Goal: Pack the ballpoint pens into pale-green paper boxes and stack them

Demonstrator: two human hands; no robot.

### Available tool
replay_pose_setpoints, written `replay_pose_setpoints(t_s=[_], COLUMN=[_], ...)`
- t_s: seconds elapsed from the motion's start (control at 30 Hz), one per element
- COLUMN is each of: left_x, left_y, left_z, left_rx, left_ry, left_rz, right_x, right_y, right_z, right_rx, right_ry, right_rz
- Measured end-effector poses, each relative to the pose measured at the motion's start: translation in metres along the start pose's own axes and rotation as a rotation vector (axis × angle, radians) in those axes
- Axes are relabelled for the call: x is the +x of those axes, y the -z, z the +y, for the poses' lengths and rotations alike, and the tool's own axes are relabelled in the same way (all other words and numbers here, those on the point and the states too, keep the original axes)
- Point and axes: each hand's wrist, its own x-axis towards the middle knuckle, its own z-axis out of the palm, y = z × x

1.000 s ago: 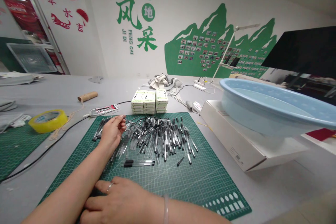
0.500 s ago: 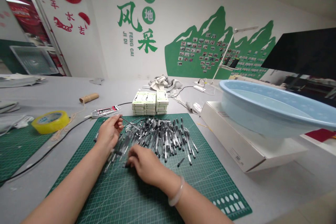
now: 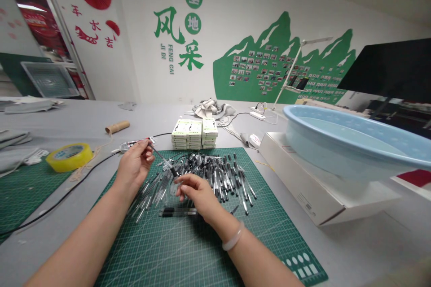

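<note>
While the left hand [image 3: 134, 163] pinches a slender dark rod [image 3: 162, 157], the right hand [image 3: 199, 193] is curled near its lower end

Where the rod slants down from the left thumb and fingertips, its black lower end lies just beside the right fingers. These are bent together around or against something clear and blurred [image 3: 174, 188]; whether they grip it, I cannot tell. Behind and around them, a loose heap of clear-barrelled pens with black ends [image 3: 220, 177] covers the far part of a green gridded cutting mat [image 3: 188, 251]. Nearer the person, a few similar pens lie sideways in a small group [image 3: 177, 212], partly under the right hand. Small white-and-green boxes [image 3: 194, 133] stand stacked just beyond the heap. Off to the left is a yellow roll of tape [image 3: 69, 157]; to the right, a light-blue plastic basin [image 3: 343, 150] rests on a white cardboard box [image 3: 303, 190].
</note>
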Motion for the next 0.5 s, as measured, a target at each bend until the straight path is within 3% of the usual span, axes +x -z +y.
replay_pose_setpoints(t_s=[0.5], left_x=[0.0064], left_y=[0.0095], left_z=[-0.0035], left_rx=[0.015], left_ry=[-0.036], left_rz=[0.055], right_x=[0.0012], right_y=[0.0022], right_z=[0.0064], right_rx=[-0.042], right_ry=[0.008], right_rz=[0.001])
